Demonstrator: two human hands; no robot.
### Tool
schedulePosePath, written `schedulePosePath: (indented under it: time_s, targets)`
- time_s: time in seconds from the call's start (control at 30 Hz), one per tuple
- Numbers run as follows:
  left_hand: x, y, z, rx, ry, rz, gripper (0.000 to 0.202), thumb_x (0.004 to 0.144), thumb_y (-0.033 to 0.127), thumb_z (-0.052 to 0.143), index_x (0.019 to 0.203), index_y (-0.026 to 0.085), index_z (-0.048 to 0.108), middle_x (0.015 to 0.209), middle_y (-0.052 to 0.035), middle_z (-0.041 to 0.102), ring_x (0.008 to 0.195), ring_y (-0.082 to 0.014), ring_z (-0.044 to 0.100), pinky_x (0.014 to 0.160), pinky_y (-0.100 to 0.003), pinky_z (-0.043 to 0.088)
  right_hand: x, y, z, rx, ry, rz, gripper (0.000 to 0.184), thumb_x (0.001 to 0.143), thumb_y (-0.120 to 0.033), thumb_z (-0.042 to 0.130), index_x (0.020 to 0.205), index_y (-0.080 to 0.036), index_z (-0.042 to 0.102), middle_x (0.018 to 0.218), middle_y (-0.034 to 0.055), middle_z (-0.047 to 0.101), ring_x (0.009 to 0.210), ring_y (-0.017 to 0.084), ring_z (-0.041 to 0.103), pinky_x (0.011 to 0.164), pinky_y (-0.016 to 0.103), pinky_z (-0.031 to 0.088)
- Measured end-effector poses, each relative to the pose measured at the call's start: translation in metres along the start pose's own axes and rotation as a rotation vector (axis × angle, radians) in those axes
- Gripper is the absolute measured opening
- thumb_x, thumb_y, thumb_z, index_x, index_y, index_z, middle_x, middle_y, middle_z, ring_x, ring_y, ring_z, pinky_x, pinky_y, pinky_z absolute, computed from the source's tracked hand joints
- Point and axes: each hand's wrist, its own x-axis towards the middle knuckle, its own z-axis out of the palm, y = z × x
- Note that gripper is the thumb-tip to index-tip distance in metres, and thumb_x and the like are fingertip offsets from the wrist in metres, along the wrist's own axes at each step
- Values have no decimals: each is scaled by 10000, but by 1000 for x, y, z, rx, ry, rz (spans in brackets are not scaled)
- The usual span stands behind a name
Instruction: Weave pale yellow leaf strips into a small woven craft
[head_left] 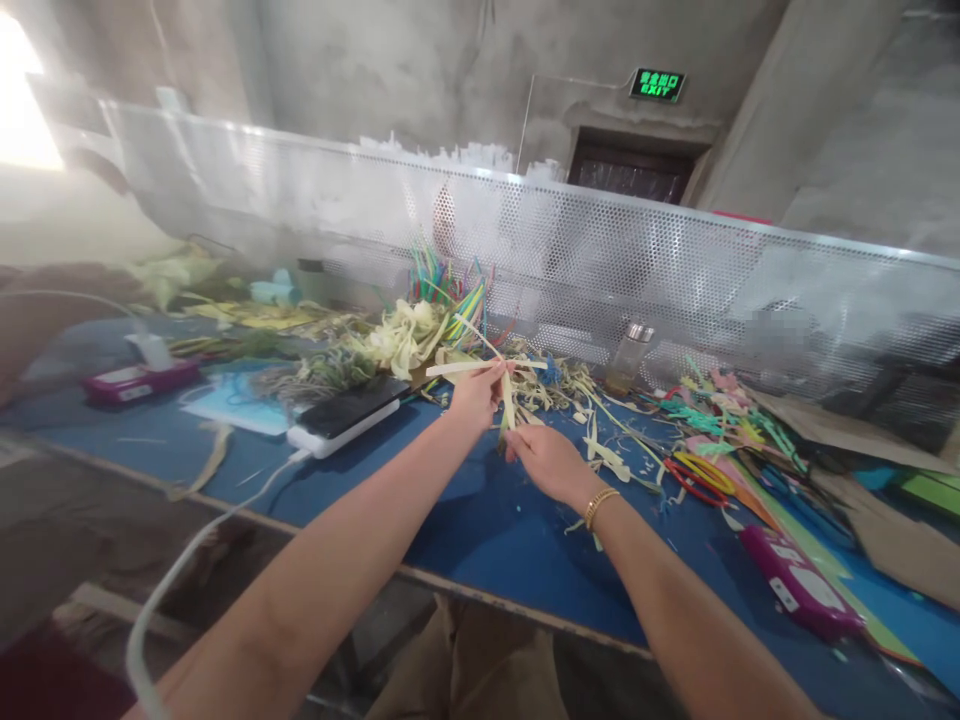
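Observation:
Pale flat plant strips (450, 369) cross one another in front of me, above the blue table. My left hand (480, 393) pinches them where they cross, with ends sticking out to the left, right and upward. Below that, my right hand (541, 455), with a gold bracelet on its wrist, has its fingers closed on the lower end of a strip that hangs down from the crossing. Behind my hands lies a loose heap of dry strips (577, 385). A bunch of wide pale husks (405, 335) sits to the left of it.
A phone (349, 408) on a white power bank with a cable lies left. Purple power strips (802, 580) sit at both sides. Scissors (701, 478), coloured paper and a glass bottle (632, 355) are right. A perforated metal screen (480, 240) borders the table; another person sits left.

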Motion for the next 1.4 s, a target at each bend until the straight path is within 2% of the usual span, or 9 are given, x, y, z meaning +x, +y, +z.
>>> schedulePosePath:
  time_s: [0.07,0.1,0.23,0.37,0.67,0.87,1.03,1.17,1.4]
  targets:
    - [1,5,-2,-10,31,38,115,703,107,688,795,135,625,712,-18,678,591,-66,614,503,-128,457,0,4,-7,10,-87,-24,443,909,-442,386,611,-219,626,623,4,630,596,139,540,591,255,314]
    - [0,7,-2,5,34,48,110,705,112,687,797,134,630,714,-18,678,572,-56,603,484,-119,442,0,9,-11,3,-62,3,451,893,-474,405,598,-216,629,582,4,614,560,138,527,575,258,310]
    - [-6,3,0,122,-60,-13,76,724,142,677,797,127,663,758,-37,690,542,-43,578,460,-115,423,5,34,-25,39,305,210,439,892,-480,380,695,-208,664,618,33,641,573,163,550,567,270,336]
    - [-18,-8,6,175,-164,-77,98,738,133,650,828,137,690,864,-65,708,660,-80,630,550,-142,478,10,50,-25,166,468,215,331,869,-437,441,815,-212,677,793,51,702,711,192,618,650,285,406]
    - [-36,-23,13,280,-360,-83,210,656,164,722,862,156,683,862,-51,713,769,-133,645,780,-257,494,14,51,-13,354,549,186,232,787,-407,561,810,-187,632,791,55,700,713,193,640,671,301,475]
    - [-27,-21,8,508,-408,92,154,659,184,682,811,161,685,706,-20,675,647,-121,591,632,-236,464,14,52,-18,448,563,135,192,764,-364,588,820,-184,626,759,62,690,702,189,643,676,310,497]
    - [-26,-15,8,598,-504,92,207,668,205,656,860,135,690,679,-28,657,575,-102,545,539,-211,415,13,56,-23,179,653,111,224,741,-356,616,880,-183,650,894,84,686,820,214,624,791,365,472]
    - [-28,-15,7,693,-464,82,201,661,211,667,851,150,688,662,-22,653,552,-104,547,522,-213,406,13,57,-23,152,595,98,213,751,-336,600,898,-191,649,884,74,692,839,215,626,805,365,465]
    - [-22,-17,1,880,-482,302,193,690,302,656,839,190,706,699,-24,670,641,-150,586,600,-246,443,13,54,-23,185,574,105,170,788,-345,534,796,-198,620,785,58,677,740,198,615,730,336,469]
